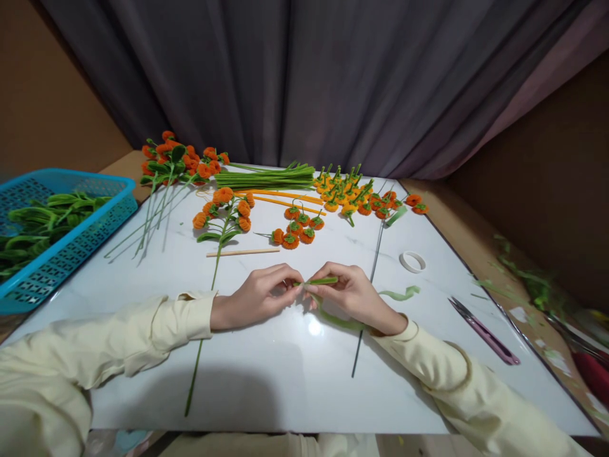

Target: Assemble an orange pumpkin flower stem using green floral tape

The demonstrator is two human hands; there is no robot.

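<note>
Near the middle of the white board, my left hand pinches the left end of a short green fuzzy piece. My right hand is closed on the same piece, its fingertips almost touching those of the left. A light green tape strip trails under the right hand and out to its right. Beneath my left forearm runs the long green stem of a branch with orange pompom flowers. A thin dark wire passes under my right wrist.
A blue basket of green leaves stands left. Behind lie orange flower stems, green stems, yellow flowers and small orange flowers. A wooden stick, white tape ring and purple-handled scissors rest on the board.
</note>
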